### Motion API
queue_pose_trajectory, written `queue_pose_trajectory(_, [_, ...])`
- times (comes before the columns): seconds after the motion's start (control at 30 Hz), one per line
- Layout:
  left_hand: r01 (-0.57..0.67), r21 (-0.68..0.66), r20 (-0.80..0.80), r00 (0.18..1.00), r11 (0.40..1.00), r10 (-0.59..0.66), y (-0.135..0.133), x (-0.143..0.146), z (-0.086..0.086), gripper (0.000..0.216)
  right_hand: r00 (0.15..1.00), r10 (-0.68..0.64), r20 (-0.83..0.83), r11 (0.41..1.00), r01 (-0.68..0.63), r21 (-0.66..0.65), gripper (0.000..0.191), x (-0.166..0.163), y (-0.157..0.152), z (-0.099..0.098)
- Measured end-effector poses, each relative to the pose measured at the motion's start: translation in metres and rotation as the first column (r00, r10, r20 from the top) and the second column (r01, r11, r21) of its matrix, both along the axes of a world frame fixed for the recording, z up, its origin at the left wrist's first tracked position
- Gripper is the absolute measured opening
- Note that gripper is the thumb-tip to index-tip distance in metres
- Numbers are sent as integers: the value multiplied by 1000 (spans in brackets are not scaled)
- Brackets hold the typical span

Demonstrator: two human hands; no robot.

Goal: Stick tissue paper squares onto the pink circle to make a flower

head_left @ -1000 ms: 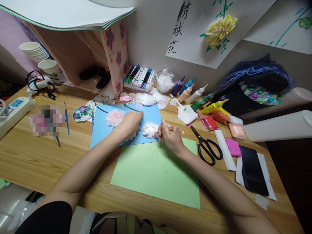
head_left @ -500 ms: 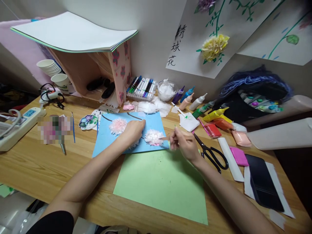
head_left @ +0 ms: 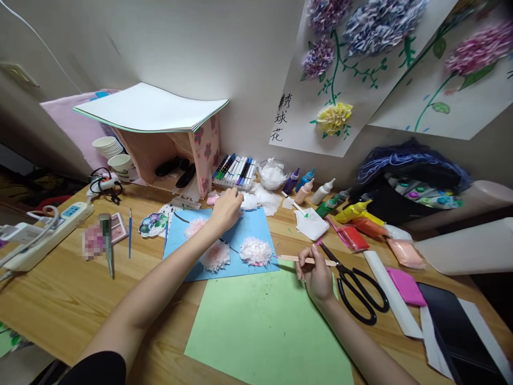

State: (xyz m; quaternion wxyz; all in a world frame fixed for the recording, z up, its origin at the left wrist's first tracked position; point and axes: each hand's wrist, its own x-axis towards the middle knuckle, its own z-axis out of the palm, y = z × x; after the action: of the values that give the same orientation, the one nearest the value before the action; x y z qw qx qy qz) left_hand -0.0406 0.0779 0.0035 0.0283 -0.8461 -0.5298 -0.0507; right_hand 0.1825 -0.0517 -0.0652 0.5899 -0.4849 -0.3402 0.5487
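Observation:
Between the fingers of my right hand [head_left: 316, 272] is a flat wooden craft stick [head_left: 287, 259], its tip pointing left, close to the blue card. My left hand [head_left: 227, 207] reaches over the top edge of the blue card [head_left: 248, 220], beside white tissue pieces [head_left: 267, 200] and a pink clay lump [head_left: 212, 198]. Its fingers are closed together; what they hold, if anything, is hidden. Fluffy tissue flowers sit on the card: a white one [head_left: 255, 251] at the right, a pale pink one [head_left: 216, 256] at the lower middle and another pink one [head_left: 194, 228] partly behind my left wrist.
A green sheet [head_left: 260, 326] lies in front. Black scissors [head_left: 352, 283], a phone [head_left: 460, 326] and clay packets [head_left: 404, 253] are at the right. Paint bottles [head_left: 323, 191], a marker tray [head_left: 235, 172] and a tissue bowl [head_left: 273, 174] stand behind. A power strip [head_left: 52, 235] is at the left.
My left hand has moved from the card's upper right part to past its top edge, near the tissue. The craft stick has drawn back right from the white flower. The view has tilted up.

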Motion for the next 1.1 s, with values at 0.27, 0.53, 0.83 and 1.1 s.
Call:
queue_pose_trajectory(0.27, [162, 101, -70, 985, 982, -156, 20, 18, -13, 14, 1000, 1, -15, 1000, -1, -3, 50, 0, -1, -2])
queue_pose_trajectory(0.53, [15, 125, 404, 913, 992, -65, 18, 9, -17, 16, 998, 18, -62, 1000, -20, -22, 50, 0, -1, -1])
queue_pose_trajectory(0.83, [55, -226, 761, 634, 973, 141, 2, 4, 10, 19, 998, 24, -53, 1000, -24, -8, 50, 0, 1, 0])
queue_pose_trajectory(1.1, [495, -566, 674, 738, 659, 24, -86, -4, 23, 22, 990, 64, 124, 969, -91, 228, 53, -1, -15, -3])
